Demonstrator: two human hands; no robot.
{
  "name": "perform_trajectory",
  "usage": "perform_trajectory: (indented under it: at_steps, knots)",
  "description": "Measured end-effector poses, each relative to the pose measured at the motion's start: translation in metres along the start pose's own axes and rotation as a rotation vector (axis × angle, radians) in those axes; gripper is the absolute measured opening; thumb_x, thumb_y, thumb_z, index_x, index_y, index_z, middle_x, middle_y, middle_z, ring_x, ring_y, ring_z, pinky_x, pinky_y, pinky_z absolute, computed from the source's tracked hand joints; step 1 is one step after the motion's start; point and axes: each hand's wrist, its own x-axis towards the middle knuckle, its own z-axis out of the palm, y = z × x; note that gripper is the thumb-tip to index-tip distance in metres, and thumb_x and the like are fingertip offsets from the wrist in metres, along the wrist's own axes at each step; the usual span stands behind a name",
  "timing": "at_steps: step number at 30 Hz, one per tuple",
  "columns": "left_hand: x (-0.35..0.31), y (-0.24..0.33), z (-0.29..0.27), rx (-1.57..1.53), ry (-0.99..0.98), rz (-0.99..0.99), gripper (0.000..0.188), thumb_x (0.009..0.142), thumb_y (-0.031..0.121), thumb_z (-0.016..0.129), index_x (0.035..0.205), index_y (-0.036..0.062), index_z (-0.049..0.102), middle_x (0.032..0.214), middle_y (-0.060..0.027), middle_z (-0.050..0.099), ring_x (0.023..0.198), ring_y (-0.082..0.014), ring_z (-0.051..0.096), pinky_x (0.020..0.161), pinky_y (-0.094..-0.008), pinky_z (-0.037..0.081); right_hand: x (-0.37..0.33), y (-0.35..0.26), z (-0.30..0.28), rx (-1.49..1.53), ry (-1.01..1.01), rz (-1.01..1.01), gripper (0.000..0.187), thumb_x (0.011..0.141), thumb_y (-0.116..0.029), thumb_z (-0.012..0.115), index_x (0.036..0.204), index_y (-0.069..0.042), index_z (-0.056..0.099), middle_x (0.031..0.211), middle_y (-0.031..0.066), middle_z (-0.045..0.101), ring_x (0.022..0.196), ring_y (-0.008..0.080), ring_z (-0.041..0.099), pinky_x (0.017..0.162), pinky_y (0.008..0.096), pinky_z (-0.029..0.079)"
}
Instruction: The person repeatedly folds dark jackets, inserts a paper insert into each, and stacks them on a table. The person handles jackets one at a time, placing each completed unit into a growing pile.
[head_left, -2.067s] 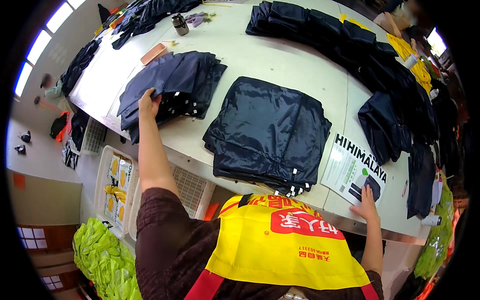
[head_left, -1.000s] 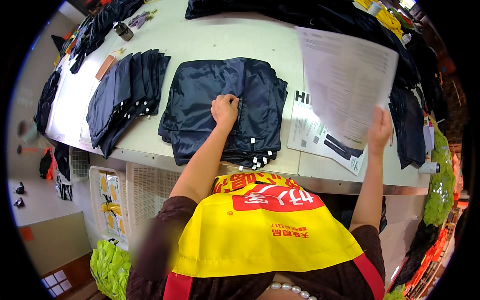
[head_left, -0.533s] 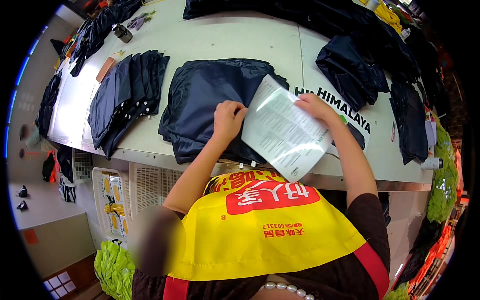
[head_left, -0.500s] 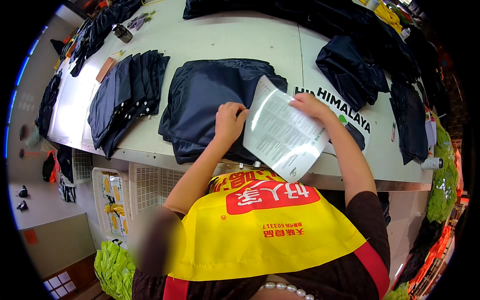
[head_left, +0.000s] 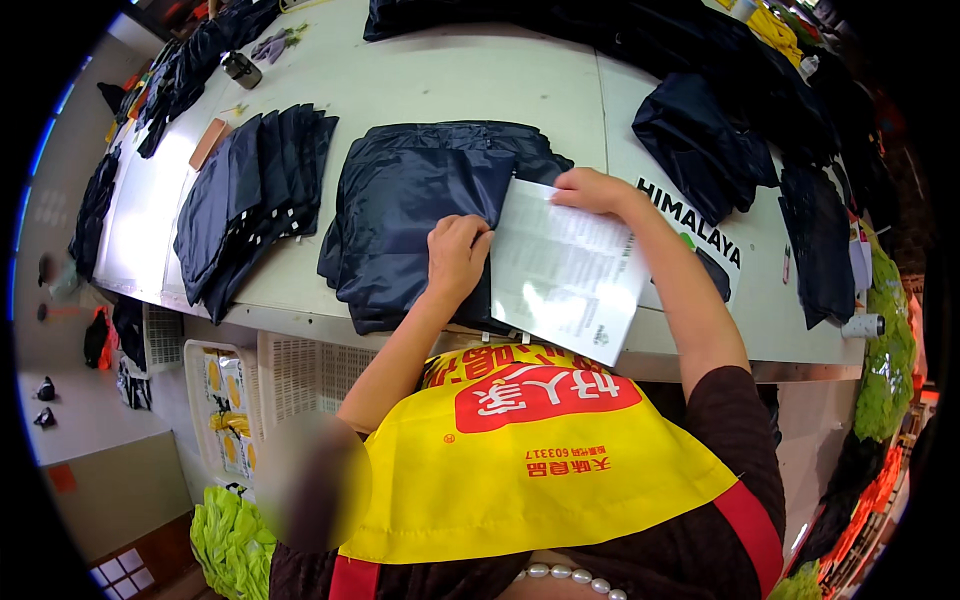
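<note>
A stack of folded navy fabric pieces (head_left: 400, 220) lies at the table's near edge, in front of me. My left hand (head_left: 458, 258) rests on its right side, fingers curled and closed at the edge of the top piece. My right hand (head_left: 597, 194) grips the upper edge of a white printed sheet (head_left: 565, 275), thumb and fingers pinching it. The sheet is tilted and overlaps the stack's right side, its lower corner hanging over the table edge. Exactly what lies between my left fingers is partly hidden.
More white printed sheets (head_left: 722, 262) lie to the right, beside a crumpled navy bundle (head_left: 700, 140). A fanned navy pile (head_left: 255, 200) is on the left, near a dark bottle (head_left: 241, 69). A thread cone (head_left: 863, 326) sits at the right edge. White baskets (head_left: 300, 375) stand below the table.
My right hand has moved left and slightly away from me, bringing the sheet flatter and turning it. My left hand has shifted slightly nearer; the top piece's far right corner now shows.
</note>
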Motion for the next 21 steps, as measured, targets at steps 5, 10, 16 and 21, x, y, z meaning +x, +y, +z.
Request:
perform_trajectory:
  at_steps: [5,10,16,21]
  knots:
    - [-0.011,-0.001,0.021,-0.051,-0.022,-0.028,0.009,0.075,0.01,0.064,0.082,0.0058,0.059,0.09,-0.0065,0.063,0.09,-0.0276,0.056,0.078,-0.0399,0.04,0.032,-0.039,0.025,-0.04,0.24,0.022,0.028,0.082,-0.029,0.06,0.089,-0.002,0.063,0.081,0.0111,0.064,0.074,0.0194,0.059,0.068,0.0319,0.047]
    - [-0.022,-0.021,0.029,-0.04,-0.012,-0.067,0.009,0.076,0.011,0.063,0.083,0.0056,0.059,0.093,-0.0071,0.063,0.092,-0.0281,0.055,0.08,-0.038,0.04,0.004,0.001,0.015,0.184,0.101,0.129,0.029,0.081,-0.033,0.063,0.091,-0.005,0.065,0.085,0.0057,0.064,0.076,0.0145,0.059,0.067,0.0263,0.046]
    - [-0.022,-0.019,0.03,-0.121,-0.028,-0.104,0.009,0.078,0.011,0.062,0.084,0.0046,0.059,0.097,-0.009,0.063,0.094,-0.0285,0.054,0.084,-0.0379,0.039,-0.099,0.032,0.063,1.144,0.088,0.327,0.028,0.082,-0.018,0.063,0.104,-0.002,0.057,0.093,0.0069,0.065,0.063,0.0107,0.062,0.048,0.0193,0.046]
    - [-0.011,-0.007,0.015,-0.109,-0.094,-0.03,0.008,0.079,0.01,0.061,0.085,0.0047,0.059,0.098,-0.0088,0.064,0.094,-0.0277,0.055,0.084,-0.0377,0.039,-0.093,0.004,0.078,0.795,0.274,0.355,0.015,0.085,-0.016,0.058,0.089,-0.002,0.06,0.066,0.0057,0.064,0.046,0.008,0.053,0.04,0.0195,0.038]
